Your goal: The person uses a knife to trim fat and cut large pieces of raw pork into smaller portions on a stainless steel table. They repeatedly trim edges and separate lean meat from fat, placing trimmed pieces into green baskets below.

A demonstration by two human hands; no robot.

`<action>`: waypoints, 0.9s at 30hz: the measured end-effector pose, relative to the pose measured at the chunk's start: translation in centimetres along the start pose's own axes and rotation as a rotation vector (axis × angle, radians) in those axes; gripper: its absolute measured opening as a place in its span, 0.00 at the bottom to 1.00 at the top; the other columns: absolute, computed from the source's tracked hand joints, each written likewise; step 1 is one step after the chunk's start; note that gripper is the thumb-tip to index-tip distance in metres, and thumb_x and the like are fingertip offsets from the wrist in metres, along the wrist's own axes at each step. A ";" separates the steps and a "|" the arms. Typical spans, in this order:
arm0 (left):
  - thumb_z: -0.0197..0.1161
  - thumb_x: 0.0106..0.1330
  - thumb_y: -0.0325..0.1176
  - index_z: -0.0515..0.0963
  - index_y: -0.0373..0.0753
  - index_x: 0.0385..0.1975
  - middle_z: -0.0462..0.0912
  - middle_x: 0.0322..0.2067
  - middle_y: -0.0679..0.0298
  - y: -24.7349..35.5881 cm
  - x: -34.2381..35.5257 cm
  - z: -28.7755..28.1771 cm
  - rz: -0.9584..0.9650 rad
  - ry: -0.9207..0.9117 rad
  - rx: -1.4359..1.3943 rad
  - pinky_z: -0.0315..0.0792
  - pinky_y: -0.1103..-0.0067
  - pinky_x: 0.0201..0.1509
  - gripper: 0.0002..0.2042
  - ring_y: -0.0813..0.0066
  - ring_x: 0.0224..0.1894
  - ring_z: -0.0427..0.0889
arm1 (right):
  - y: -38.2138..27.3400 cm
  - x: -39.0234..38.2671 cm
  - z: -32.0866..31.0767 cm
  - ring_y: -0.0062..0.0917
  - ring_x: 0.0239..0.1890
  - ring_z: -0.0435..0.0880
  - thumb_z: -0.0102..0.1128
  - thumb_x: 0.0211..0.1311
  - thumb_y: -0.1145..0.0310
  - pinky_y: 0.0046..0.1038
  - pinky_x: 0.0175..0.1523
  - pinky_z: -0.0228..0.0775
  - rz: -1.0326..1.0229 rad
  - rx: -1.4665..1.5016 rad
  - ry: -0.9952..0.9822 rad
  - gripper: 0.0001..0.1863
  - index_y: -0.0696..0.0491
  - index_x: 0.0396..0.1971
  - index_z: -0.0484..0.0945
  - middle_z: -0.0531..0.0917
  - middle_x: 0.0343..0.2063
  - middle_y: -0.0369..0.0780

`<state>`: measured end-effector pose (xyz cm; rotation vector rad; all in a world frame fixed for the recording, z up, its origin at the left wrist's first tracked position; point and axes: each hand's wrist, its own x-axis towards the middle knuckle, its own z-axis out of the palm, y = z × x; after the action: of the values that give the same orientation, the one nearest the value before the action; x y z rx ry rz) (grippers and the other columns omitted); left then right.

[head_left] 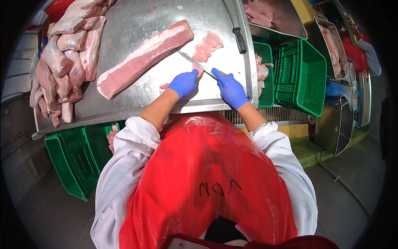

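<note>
My right hand [231, 88], in a blue glove, is closed round the handle of a knife [195, 61], whose blade points up and to the left. With its fingers pinched, my gloved left hand [183, 84] holds a small piece of meat [198, 72] under the blade. Just beyond the blade lies a flat pale pink slice of meat [208, 46]. A long pork loin [145, 59] with a white fat edge rests diagonally to the left. Another bit of meat [164, 87] shows partly beside my left wrist.
Pork pieces [62, 62] are heaped at the table's [128, 20] left. A second knife [239, 40] lies along its right edge. Green crates [301, 76] stand at the right, one holding meat scraps [262, 72]; more green crates [74, 159] sit lower left. Metal bins [275, 31] with meat stand far right.
</note>
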<state>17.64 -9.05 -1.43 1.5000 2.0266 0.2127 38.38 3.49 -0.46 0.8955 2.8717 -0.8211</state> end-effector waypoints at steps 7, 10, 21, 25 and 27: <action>0.50 0.68 0.32 0.72 0.33 0.48 0.84 0.38 0.40 -0.4 -0.6 0.1 -0.004 -0.036 -0.009 0.75 0.54 0.48 0.13 0.40 0.41 0.84 | -2.2 3.7 1.6 0.48 0.37 0.83 0.53 0.70 0.67 0.45 0.42 0.78 -0.085 -0.046 0.024 0.30 0.32 0.71 0.65 0.76 0.38 0.55; 0.51 0.68 0.33 0.72 0.33 0.49 0.84 0.38 0.40 -0.7 -0.9 -0.1 -0.017 -0.049 -0.003 0.75 0.54 0.49 0.14 0.40 0.42 0.83 | -2.7 4.3 1.4 0.49 0.37 0.83 0.53 0.70 0.66 0.45 0.43 0.78 -0.090 -0.040 0.005 0.30 0.32 0.71 0.65 0.76 0.39 0.55; 0.52 0.66 0.31 0.73 0.37 0.47 0.84 0.34 0.43 -10.7 -6.5 -3.0 -0.210 0.097 0.018 0.78 0.56 0.45 0.12 0.42 0.39 0.85 | 0.8 1.6 -1.4 0.52 0.39 0.83 0.52 0.72 0.62 0.46 0.46 0.78 -0.072 -0.083 -0.100 0.30 0.27 0.71 0.62 0.78 0.40 0.57; 0.52 0.66 0.30 0.73 0.37 0.46 0.84 0.34 0.43 -11.6 -7.5 -2.2 -0.214 0.155 0.029 0.77 0.56 0.45 0.11 0.42 0.39 0.85 | 1.1 0.4 -1.4 0.52 0.38 0.83 0.51 0.72 0.61 0.47 0.45 0.78 -0.036 -0.106 -0.103 0.30 0.28 0.72 0.62 0.77 0.39 0.57; 0.53 0.66 0.31 0.73 0.36 0.46 0.85 0.35 0.43 -11.3 -7.8 -2.1 -0.227 0.089 0.004 0.77 0.55 0.46 0.12 0.42 0.39 0.85 | 0.8 0.0 -1.3 0.52 0.38 0.83 0.51 0.72 0.62 0.47 0.45 0.78 -0.030 -0.120 -0.086 0.30 0.29 0.72 0.62 0.77 0.39 0.57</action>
<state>8.69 -19.62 -2.12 1.2692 2.2489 0.1857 38.96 4.69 0.33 0.7863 2.8311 -0.6643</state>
